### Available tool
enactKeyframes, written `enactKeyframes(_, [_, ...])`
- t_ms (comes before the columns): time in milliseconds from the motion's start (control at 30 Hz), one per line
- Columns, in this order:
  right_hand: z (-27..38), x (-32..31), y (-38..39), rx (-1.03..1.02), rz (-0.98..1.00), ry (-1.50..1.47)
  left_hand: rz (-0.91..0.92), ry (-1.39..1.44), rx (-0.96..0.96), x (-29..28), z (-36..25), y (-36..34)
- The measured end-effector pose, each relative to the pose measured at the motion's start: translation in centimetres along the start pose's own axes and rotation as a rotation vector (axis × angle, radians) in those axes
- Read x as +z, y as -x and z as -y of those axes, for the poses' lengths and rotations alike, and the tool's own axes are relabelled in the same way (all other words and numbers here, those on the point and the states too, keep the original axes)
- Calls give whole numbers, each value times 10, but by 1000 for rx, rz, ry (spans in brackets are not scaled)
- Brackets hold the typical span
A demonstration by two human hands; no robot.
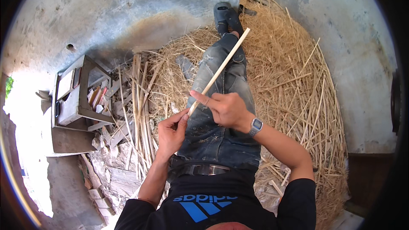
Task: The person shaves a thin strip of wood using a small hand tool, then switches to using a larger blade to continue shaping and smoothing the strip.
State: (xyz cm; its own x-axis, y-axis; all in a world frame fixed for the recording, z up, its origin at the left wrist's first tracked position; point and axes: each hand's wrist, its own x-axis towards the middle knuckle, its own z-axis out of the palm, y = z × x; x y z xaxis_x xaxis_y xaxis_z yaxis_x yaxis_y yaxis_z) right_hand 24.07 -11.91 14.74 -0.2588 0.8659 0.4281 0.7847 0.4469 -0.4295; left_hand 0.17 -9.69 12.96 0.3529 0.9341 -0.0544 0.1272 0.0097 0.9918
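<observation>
A long, pale bamboo or wooden strip [226,62] slants over my legs, its far end near my feet. My left hand [171,135] pinches the strip's near end between thumb and fingers. Across the strip, just above that grip, lies the outstretched index finger of my right hand [228,110]. The other fingers of the right hand are curled in, and whatever they may hold is hidden. On that wrist is a grey watch [256,126]. Under both hands are my dusty dark jeans [221,130], with legs stretched forward.
Straw and shavings [277,55] cover the floor to the right, with many thin strips [313,115] among them. At left, longer strips [138,102] lean beside a worn wooden stool-like frame [83,106] holding papers. Stained walls [140,8] stand ahead and at right [353,38].
</observation>
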Motion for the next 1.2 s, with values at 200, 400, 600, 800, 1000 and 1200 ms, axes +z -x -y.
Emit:
enactKeyframes(200, [-47,-27,-35,167,-570,24,78,13,-44,-3,-10,-3])
enactKeyframes(400, [-16,11,-2,-44,-46,52,92,49,-141,-6,9,-3])
enactKeyframes(600, [-52,-1,-22,57,-452,68,136,165,-221,-6,2,-6])
enactKeyframes(800, [-39,14,-12,-60,-81,22,118,226,-258,-18,15,-3])
enactKeyframes(1000, [-17,11,-14,-22,-185,-8,172,287,-231,-15,4,-15])
enactKeyframes(1200, [-3,-4,-16,104,-429,-414,112,167,-56,-10,-9,-9])
